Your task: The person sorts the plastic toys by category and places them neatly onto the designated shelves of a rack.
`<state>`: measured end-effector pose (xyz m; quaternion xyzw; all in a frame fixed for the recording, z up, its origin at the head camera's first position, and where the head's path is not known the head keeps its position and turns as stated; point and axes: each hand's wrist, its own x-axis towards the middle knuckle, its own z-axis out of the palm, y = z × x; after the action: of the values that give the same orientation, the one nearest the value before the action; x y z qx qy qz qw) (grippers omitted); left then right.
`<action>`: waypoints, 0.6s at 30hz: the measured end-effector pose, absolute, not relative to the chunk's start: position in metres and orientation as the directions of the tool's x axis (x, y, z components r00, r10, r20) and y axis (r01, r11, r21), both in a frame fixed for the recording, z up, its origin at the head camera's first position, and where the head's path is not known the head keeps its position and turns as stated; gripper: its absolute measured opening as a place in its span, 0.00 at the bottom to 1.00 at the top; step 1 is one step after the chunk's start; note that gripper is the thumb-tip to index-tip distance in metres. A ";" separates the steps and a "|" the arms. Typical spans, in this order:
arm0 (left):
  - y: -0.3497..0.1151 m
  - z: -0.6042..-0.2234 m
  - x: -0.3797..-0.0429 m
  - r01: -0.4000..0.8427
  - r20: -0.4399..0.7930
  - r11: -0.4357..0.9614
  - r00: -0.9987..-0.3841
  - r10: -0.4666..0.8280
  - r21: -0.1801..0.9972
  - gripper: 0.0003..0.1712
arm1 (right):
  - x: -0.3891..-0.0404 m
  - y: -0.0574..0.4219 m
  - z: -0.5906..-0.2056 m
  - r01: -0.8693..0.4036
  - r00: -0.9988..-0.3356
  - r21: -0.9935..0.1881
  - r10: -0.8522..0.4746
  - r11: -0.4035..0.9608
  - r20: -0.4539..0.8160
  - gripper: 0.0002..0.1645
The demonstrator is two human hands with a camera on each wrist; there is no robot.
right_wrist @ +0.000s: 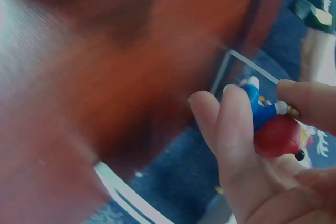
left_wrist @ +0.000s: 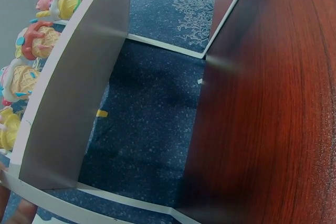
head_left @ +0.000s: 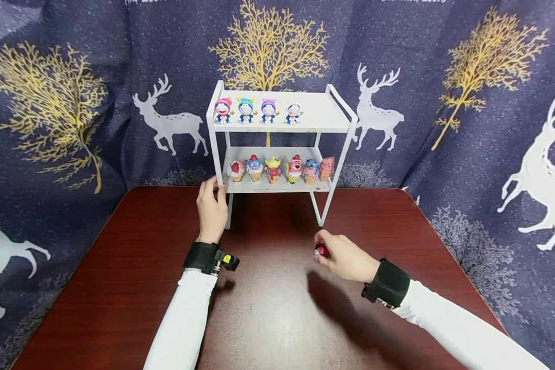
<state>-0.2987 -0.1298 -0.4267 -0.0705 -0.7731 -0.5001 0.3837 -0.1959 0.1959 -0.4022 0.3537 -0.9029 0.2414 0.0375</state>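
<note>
My left hand (head_left: 211, 209) grips the left upright of a white two-tier rack (head_left: 277, 126) at the height of its lower shelf. In the left wrist view, only some fingertips (left_wrist: 23, 212) show at that post. Right of and below the rack, over the table, my right hand (head_left: 344, 255) pinches a small figurine (right_wrist: 273, 135) between thumb and fingers. Its red rounded part and blue body show in the right wrist view; the rest is hidden by the hand.
Several figurines in coloured hats (head_left: 246, 110) stand on the top shelf's left part. A row of ice-cream-cone figurines (head_left: 273, 169) fills the lower shelf. The rack's legs rest on a dark red-brown table (head_left: 268, 298), with a blue deer-print cloth (head_left: 171, 67) behind.
</note>
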 end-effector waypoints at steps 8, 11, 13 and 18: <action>-0.130 -0.426 -0.299 0.488 0.661 0.493 -0.698 -0.274 0.720 0.14 | -0.209 0.194 -0.361 -0.672 -0.737 -0.408 -0.612 0.618 0.287 0.14; -0.130 -0.427 -0.299 0.487 0.660 0.494 -0.699 -0.275 0.721 0.14 | -0.215 0.195 -0.341 -0.664 -0.746 -0.400 -0.601 0.632 0.287 0.15; -0.130 -0.428 -0.299 0.485 0.660 0.496 -0.699 -0.275 0.720 0.13 | -0.219 0.197 -0.326 -0.663 -0.748 -0.399 -0.591 0.634 0.302 0.15; -0.130 -0.428 -0.299 0.487 0.662 0.495 -0.696 -0.277 0.720 0.13 | -0.232 0.200 -0.284 -0.676 -0.737 -0.423 -0.568 0.603 0.367 0.16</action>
<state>-0.2992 -0.1303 -0.4277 -0.0678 -0.7748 -0.4979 0.3837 -0.2321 0.2000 -0.2836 0.3494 -0.8901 0.2761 0.0975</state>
